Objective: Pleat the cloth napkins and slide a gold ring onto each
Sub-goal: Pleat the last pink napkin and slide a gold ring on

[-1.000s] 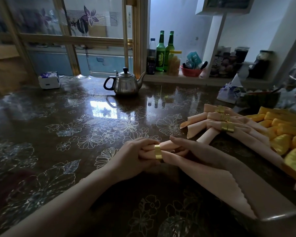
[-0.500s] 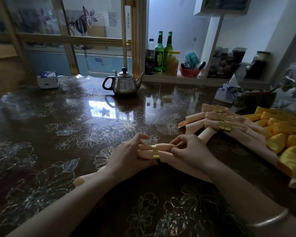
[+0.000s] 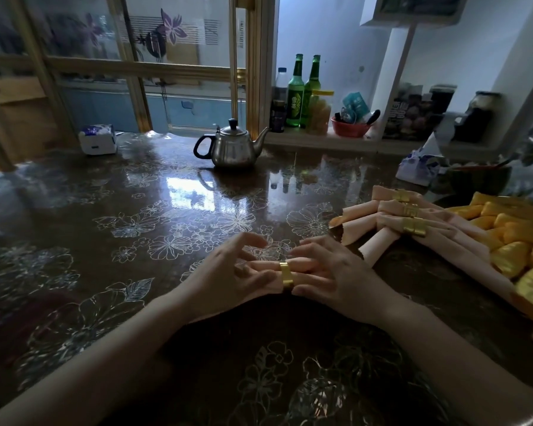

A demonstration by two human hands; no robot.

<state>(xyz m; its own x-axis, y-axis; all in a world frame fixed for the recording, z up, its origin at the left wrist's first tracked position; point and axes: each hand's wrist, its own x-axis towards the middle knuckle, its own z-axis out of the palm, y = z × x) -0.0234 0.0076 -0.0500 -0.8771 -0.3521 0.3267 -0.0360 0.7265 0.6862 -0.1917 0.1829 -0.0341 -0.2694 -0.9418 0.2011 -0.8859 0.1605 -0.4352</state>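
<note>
Right hand [image 3: 339, 278] first: its fingers [image 3: 308, 245] arch over the peach napkin [image 3: 300, 267] with the thumb tucked on the near side, which looks like a light pinch. The left hand [image 3: 225, 284] is iffier. The thumb sits on the cloth, but the other fingers are curved and partly lifted, so I honestly can't tell if it's gripping.

The napkin lies on the table [image 3: 105, 210], well in front of the teapot [image 3: 233, 149] and a bit right of it. Its long axis runs side to side across the person. The gold ring [image 3: 286, 275] is already around it, right between the two hands, so neither is nearer.

The ringed napkins [image 3: 382, 210] are piled right of the teapot and closer in. My guess is this one goes there next, and the right hand is the nearer one.
</note>
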